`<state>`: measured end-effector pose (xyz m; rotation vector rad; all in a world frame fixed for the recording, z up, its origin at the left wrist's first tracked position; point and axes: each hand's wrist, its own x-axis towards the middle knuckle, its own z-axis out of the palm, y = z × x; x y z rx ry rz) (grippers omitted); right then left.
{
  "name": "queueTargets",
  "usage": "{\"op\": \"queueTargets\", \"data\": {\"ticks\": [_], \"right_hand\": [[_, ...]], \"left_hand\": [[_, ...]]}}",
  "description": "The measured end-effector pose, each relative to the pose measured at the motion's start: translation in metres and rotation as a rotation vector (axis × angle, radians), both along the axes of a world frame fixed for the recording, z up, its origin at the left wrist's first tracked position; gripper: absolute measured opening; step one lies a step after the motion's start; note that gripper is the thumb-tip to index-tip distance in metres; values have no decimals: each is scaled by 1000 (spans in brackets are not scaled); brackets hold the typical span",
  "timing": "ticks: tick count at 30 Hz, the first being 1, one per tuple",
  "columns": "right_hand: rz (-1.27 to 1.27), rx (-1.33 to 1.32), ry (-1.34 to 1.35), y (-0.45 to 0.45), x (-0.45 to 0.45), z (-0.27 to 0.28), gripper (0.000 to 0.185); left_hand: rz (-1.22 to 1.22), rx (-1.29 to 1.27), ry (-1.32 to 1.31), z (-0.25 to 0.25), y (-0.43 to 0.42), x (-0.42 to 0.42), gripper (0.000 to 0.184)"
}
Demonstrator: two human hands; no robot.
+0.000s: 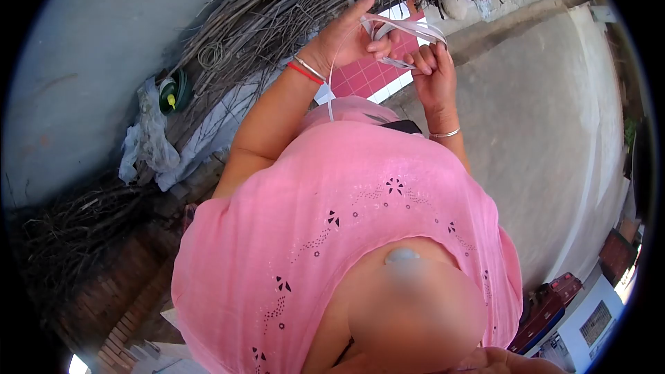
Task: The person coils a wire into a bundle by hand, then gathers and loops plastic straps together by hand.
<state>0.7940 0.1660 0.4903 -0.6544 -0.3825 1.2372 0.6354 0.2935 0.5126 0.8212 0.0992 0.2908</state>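
Observation:
Loops of a thin, flat white strip (pixel 409 25), ribbon-like, run between my two hands in front of my chest. My left hand (pixel 350 36), with a silver bangle and a red band at the wrist, is closed on the strip, thumb pointing up and fingers curled. My right hand (pixel 433 73), also wearing a silver bangle, pinches the far end of the loops with bent fingers. One strand drops from my left hand toward my lap, and a pale strand rises above it. Below the hands are my pink top (pixel 374 173) and a small black item (pixel 402 127).
A long pile of dry sticks (pixel 256 21) lies along the grey wall (pixel 90 62). A red-and-white tiled surface (pixel 357 77) is beneath my hands. Concrete ground (pixel 533 111) spreads right. A green bottle (pixel 168 90) and crumpled plastic (pixel 152 135) sit left.

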Motion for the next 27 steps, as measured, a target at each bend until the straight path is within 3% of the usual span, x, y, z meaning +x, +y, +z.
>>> {"op": "queueTargets", "data": {"ticks": [4,7,11,16,18,21,24,25,27], "right_hand": [[131,95,-142,2,20,-6,23],[188,138,-261,7,28,4,27],[271,93,-464,15,47,9,34],[223,35,-403,12,52,4,45],[207,-16,-344,13,51,2,51],[86,-50,-829,10,41,20,60],[-325,-158,-1763,-6,27,69,69],[-416,7,-1776,-10,18,85,72],[-301,198,-1962,-7,0,103,74]], "left_hand": [[-134,283,105,-4,11,5,50],[-298,317,145,-3,26,11,37],[-229,387,175,2,29,14,34],[-108,716,183,18,19,15,36],[-106,793,351,17,28,14,35],[-50,838,475,27,33,15,33],[-94,866,532,25,41,14,31],[-135,877,550,24,41,15,31],[-172,917,545,31,33,16,29]]}}
